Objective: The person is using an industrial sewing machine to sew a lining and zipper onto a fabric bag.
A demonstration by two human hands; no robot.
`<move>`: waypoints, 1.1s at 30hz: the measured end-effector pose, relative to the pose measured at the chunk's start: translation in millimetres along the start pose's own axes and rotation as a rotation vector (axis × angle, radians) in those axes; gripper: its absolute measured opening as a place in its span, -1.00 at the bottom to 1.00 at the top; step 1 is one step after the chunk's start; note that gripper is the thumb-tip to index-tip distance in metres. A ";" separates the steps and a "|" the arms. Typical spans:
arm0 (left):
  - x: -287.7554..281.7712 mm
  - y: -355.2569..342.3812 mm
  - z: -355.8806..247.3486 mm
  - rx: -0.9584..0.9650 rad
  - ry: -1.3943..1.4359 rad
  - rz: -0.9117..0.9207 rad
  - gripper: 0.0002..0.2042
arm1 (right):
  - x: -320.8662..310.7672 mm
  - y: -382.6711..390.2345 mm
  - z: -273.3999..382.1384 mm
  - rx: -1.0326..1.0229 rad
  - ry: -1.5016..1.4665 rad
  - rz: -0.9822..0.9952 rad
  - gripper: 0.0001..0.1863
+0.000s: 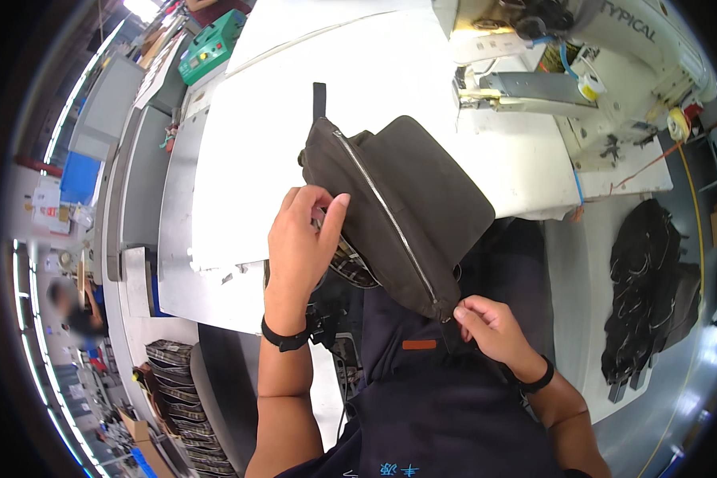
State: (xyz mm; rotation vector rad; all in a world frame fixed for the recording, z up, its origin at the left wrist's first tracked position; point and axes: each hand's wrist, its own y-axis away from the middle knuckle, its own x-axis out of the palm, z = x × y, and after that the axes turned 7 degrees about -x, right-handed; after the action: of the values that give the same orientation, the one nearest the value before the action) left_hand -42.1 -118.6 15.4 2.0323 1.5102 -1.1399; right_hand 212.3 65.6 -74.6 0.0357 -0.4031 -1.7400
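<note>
A dark brown bag [386,215] with a long silver zipper [386,205] lies slanted from the white table toward my lap. The zipper looks closed. On the bag's left side, an opening shows plaid lining [350,263]. A short black strap [319,99] sticks up from the far end. My left hand [301,235] is at the bag's left edge, thumb and curled fingers apart, with nothing visible between them. At the near end, my right hand [490,327] pinches the bag's corner beside the zipper end; the fingertips are partly hidden.
A sewing machine [613,72] stands at the far right of the white table [239,159]. Dark bag pieces [649,287] lie in a heap at right. Folded plaid pieces [183,398] are stacked at lower left. A green device [213,48] sits at far left; a person [76,311] is beyond.
</note>
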 end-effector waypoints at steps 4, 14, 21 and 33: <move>-9.5 21.3 45.9 -0.106 -0.195 -0.051 -0.65 | -17.5 -7.2 11.6 -0.159 0.214 -0.124 -0.77; 35.6 88.0 88.6 -0.568 0.758 0.392 -0.72 | 19.1 -77.6 50.7 -0.565 0.653 -0.117 -0.58; 31.3 81.1 86.7 -0.588 0.840 0.418 -0.68 | 29.5 -118.3 65.9 -0.494 0.673 -0.063 -0.56; 59.9 77.0 72.1 -0.483 1.070 0.386 -0.61 | -48.0 -183.8 43.1 -0.464 0.578 -0.297 -0.46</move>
State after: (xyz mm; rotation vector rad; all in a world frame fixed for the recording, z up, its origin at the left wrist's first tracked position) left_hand 6.7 -159.1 -88.0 2.4752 1.4296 0.5440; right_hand 38.2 150.2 -96.3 0.2678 0.4509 -1.9774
